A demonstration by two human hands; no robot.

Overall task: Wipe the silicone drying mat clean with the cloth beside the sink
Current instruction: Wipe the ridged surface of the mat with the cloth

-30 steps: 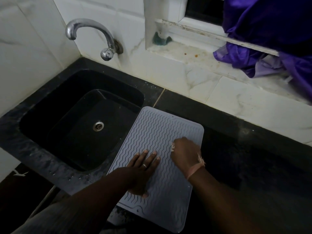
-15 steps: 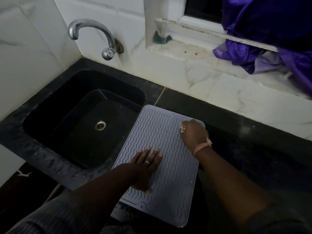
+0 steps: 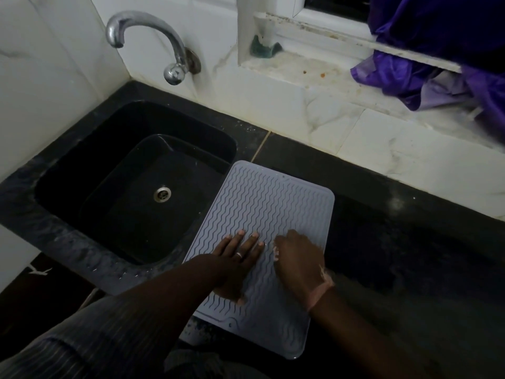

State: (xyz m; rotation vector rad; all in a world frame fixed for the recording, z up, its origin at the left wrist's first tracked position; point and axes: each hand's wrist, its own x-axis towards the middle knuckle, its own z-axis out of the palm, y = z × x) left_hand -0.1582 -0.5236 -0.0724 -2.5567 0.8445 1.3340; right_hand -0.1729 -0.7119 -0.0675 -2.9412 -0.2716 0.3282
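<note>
A grey silicone drying mat (image 3: pixel 262 203) with wavy ridges lies on the black counter, just right of the sink. My left hand (image 3: pixel 237 263) rests flat on its near middle, fingers spread, a ring on one finger. My right hand (image 3: pixel 299 263) is beside it on the mat's right half, fingers curled down over a small pale cloth (image 3: pixel 276 251). Only a scrap of that cloth shows at the fingertips; the hand hides the remainder. A pinkish band sits on my right wrist.
The black sink (image 3: pixel 131 187) with a steel drain lies to the left, under a chrome tap (image 3: pixel 175 69) on the white tiled wall. Purple fabric (image 3: pixel 437 50) hangs over the stained window sill at the back right. Dark counter (image 3: pixel 396 242) stretches to the right.
My right hand has slid from the mat's far right corner back toward me, to the middle of the mat beside my left hand. The left hand has stayed pressed in place.
</note>
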